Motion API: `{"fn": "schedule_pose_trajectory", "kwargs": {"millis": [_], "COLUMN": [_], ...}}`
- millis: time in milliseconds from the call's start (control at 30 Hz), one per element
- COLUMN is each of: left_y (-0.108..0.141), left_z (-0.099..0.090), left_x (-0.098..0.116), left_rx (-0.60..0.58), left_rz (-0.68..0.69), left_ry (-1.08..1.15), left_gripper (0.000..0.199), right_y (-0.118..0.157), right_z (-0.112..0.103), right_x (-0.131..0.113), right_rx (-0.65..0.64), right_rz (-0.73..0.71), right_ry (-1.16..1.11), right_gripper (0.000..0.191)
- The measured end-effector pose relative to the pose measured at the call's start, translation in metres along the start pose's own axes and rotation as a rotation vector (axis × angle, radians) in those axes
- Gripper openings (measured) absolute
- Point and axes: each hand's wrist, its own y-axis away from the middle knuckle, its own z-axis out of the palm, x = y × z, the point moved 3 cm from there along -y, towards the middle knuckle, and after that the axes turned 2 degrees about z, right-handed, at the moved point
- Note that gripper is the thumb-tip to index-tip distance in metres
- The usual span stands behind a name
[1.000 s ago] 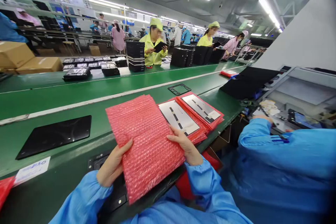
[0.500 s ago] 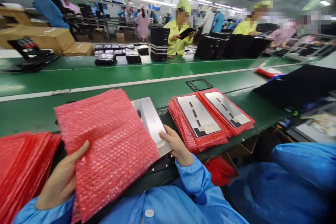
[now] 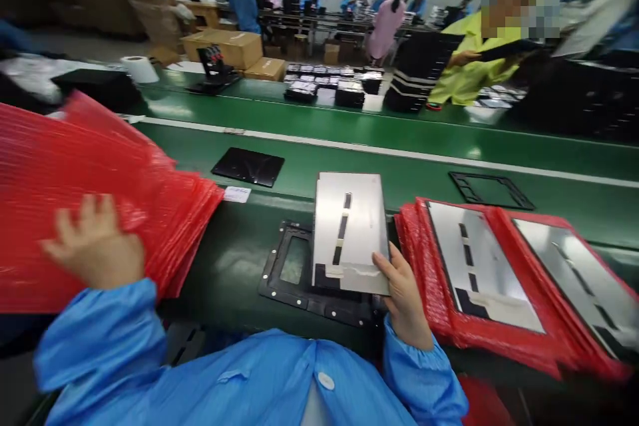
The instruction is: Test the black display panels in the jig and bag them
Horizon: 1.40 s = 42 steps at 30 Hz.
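Note:
My right hand (image 3: pixel 404 289) grips the lower right edge of a silver panel (image 3: pixel 362 226) with a dark strip down its middle. Beneath the panel, and partly covered by it, lies a black frame (image 3: pixel 284 279) with a cutout. My left hand (image 3: pixel 97 239), somewhat blurred, has its fingers spread against a pile of red bubble bags (image 3: pixel 164 213) at the left. To the right, more silver panels (image 3: pixel 482 266) rest on stacked red bubble sheets (image 3: pixel 424 279).
Green bench (image 3: pixel 309 146) across the view. On it are a dark flat panel (image 3: pixel 248 166), a white label (image 3: pixel 237 194) and a thin black frame (image 3: pixel 492 190). Beyond stand black stacks (image 3: pixel 424 66), cartons (image 3: pixel 224 46) and a person in yellow (image 3: pixel 479 60).
The view has swung left. My left hand has let go of the red bubble bag, now at the left pile. The silver panel, formerly partly covered by the bag, is fully out in my right hand.

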Motion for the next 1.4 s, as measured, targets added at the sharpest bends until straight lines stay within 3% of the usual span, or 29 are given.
{"fn": "schedule_pose_trajectory", "kwargs": {"millis": [33, 67, 200, 300, 400, 467, 533, 633, 700, 800, 833, 900, 967, 1000, 1100, 1133, 1200, 1267, 1400], "left_y": [0.002, 0.004, 0.004, 0.007, 0.012, 0.014, 0.013, 0.002, -0.008, -0.016, -0.016, -0.014, -0.009, -0.005, 0.009, 0.012, 0.016, 0.016, 0.002], "left_z": [-0.002, 0.002, 0.023, 0.029, 0.040, 0.056, 0.074, 0.089, 0.091, 0.096, 0.099, 0.106, 0.114, 0.119, 0.130, 0.133, 0.137, 0.140, 0.138], "left_x": [-0.010, -0.019, -0.028, -0.004, 0.033, 0.055, 0.073, 0.095, 0.107, 0.120, 0.122, 0.125, 0.126, 0.126, 0.129, 0.131, 0.131, 0.130, 0.124], "left_rx": [0.164, 0.214, 0.163, 0.185, 0.203, 0.062, -0.188, -0.470, -0.620, -0.958, -1.019, -0.977, -0.817, -0.753, -0.690, -0.687, -0.682, -0.704, -0.736], "left_rz": [-0.035, -0.073, -0.174, -0.162, 0.023, 0.162, 0.227, 0.301, 0.356, 0.350, 0.331, 0.250, 0.071, -0.025, -0.206, -0.234, -0.285, -0.314, -0.200], "left_ry": [-0.168, -0.299, -0.490, -0.535, -0.392, -0.111, 0.229, 0.613, 0.794, 0.864, 0.839, 0.811, 0.849, 0.875, 0.931, 0.934, 0.920, 0.884, 0.858], "left_gripper": [0.052, 0.058, 0.068, 0.075, 0.074, 0.072, 0.078, 0.100, 0.103, 0.070, 0.055, 0.038, 0.039, 0.038, 0.036, 0.038, 0.042, 0.045, 0.050], "right_y": [0.001, 0.002, 0.008, 0.012, 0.013, 0.014, 0.017, 0.025, 0.031, 0.036, 0.037, 0.041, 0.043, 0.041, 0.028, 0.024, 0.017, 0.010, 0.007], "right_z": [0.000, -0.001, -0.001, 0.000, 0.002, 0.005, 0.010, 0.020, 0.029, 0.037, 0.037, 0.035, 0.026, 0.020, 0.001, -0.002, -0.004, -0.004, -0.002], "right_x": [-0.001, -0.001, -0.002, 0.000, 0.004, 0.009, 0.016, 0.032, 0.043, 0.055, 0.057, 0.060, 0.058, 0.055, 0.038, 0.034, 0.028, 0.024, 0.022], "right_rx": [0.012, 0.021, 0.022, 0.048, -0.002, -0.098, -0.208, -0.371, -0.478, -0.582, -0.630, -0.822, -0.911, -0.853, -0.441, -0.357, -0.268, -0.176, -0.093], "right_rz": [0.012, 0.026, 0.085, 0.105, 0.155, 0.214, 0.287, 0.407, 0.478, 0.529, 0.549, 0.643, 0.640, 0.564, 0.234, 0.180, 0.147, 0.111, 0.062], "right_ry": [0.013, 0.027, 0.078, 0.089, 0.035, -0.040, -0.112, -0.182, -0.211, -0.277, -0.294, -0.249, -0.099, -0.022, 0.049, 0.032, -0.031, -0.094, -0.149], "right_gripper": [0.056, 0.057, 0.058, 0.056, 0.058, 0.066, 0.071, 0.060, 0.053, 0.056, 0.053, 0.049, 0.056, 0.057, 0.048, 0.051, 0.060, 0.055, 0.047]}}
